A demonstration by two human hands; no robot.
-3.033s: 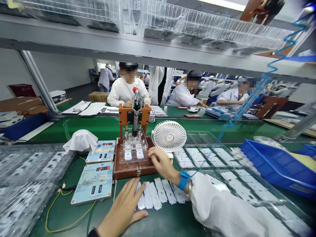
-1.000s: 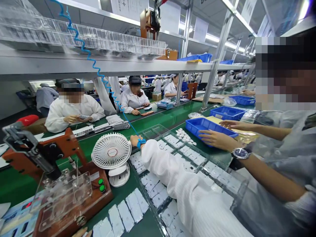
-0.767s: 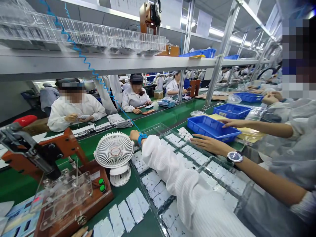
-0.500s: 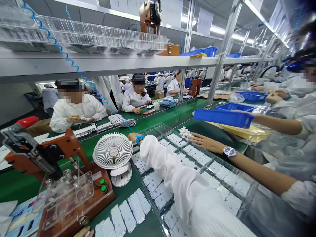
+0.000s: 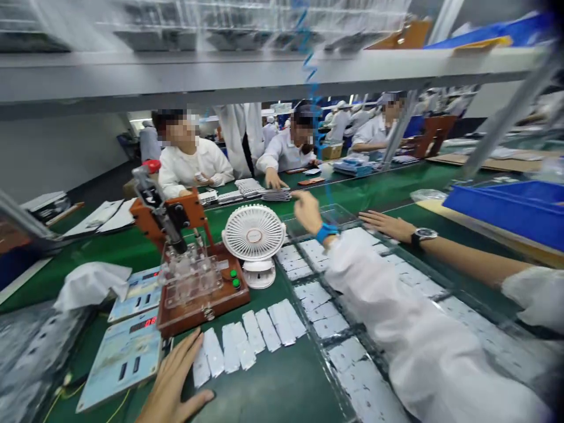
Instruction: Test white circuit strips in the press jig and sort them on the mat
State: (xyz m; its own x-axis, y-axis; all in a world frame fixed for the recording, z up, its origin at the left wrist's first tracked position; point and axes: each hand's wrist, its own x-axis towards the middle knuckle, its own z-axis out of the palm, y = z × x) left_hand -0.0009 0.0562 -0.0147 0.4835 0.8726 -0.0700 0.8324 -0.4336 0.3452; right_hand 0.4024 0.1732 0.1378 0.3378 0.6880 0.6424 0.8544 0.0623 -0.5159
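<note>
Moved farther from the fan (image 5: 254,235), right hand (image 5: 309,211) hangs curled, grip unclear, near a tray (image 5: 335,339) of white plates (image 5: 331,327)

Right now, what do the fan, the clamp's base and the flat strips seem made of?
Fan: probably matte white plastic; even colour, thin ribs.
Clamp's base: likely varnished wood; reddish-brown, slight sheen.
Flat strips: smooth, pale; metal or plastic, blur leaves it open.

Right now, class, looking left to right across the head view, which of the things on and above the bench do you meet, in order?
White cloth, clamp fixture, white fan, right hand, co-worker's wristwatch, blue bin.
</note>
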